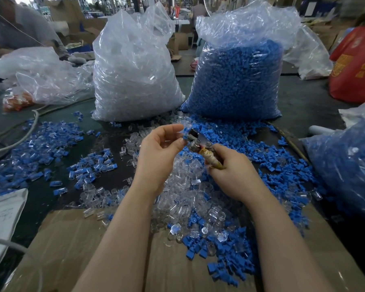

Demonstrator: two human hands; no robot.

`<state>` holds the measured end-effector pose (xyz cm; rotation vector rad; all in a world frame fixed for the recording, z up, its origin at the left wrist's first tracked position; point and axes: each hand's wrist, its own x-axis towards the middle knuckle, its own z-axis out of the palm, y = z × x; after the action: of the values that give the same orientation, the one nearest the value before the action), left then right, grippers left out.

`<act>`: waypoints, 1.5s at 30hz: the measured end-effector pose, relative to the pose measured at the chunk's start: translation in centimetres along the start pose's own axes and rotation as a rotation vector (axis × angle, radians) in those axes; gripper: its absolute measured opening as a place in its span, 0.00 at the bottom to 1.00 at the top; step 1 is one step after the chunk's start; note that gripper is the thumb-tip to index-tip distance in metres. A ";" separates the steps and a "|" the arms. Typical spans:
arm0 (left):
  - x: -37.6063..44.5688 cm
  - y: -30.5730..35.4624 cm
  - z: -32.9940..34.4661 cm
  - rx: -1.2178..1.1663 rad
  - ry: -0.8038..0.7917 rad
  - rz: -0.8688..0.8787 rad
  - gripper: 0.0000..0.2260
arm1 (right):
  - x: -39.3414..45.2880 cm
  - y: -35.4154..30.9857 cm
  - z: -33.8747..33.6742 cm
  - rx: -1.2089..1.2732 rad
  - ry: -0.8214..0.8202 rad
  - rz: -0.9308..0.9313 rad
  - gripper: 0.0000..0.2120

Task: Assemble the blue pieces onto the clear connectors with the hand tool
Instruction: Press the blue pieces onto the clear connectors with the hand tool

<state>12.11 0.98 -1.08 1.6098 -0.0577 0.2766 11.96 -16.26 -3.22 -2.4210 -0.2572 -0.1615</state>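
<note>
My right hand (230, 171) grips the taped handle of a metal hand tool (196, 142), whose jaws point up and left. My left hand (158, 150) pinches a clear connector with a blue piece (184, 134) between thumb and fingertips, right at the tool's jaws. Below the hands lies a heap of loose clear connectors (181, 197). Loose blue pieces (282, 165) spread to the right and in front. A spread of joined blue-and-clear parts (51, 148) covers the table on the left.
Two tall plastic bags stand behind: one of clear connectors (133, 66), one of blue pieces (238, 81). Another bag of blue parts (346, 165) sits at right. A cardboard sheet (72, 249) lies in front. A grey cable (30, 127) runs at left. A person in red (356, 64) sits far right.
</note>
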 end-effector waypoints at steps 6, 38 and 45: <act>1.2 -0.5 -3.1 -0.684 0.267 -0.418 0.06 | 0.3 1.2 -0.2 -0.148 0.192 0.126 0.04; 1.5 -2.1 -8.8 -1.152 0.707 -0.429 0.10 | 0.0 2.4 -0.6 -0.530 0.109 0.486 0.08; 0.9 -1.8 -6.4 0.352 0.352 -0.373 0.03 | -0.2 2.3 -1.1 -0.513 0.120 0.543 0.08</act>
<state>12.49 7.53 -2.43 1.8562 0.5844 0.2856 12.22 -18.71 -3.83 -2.8672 0.5614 -0.1354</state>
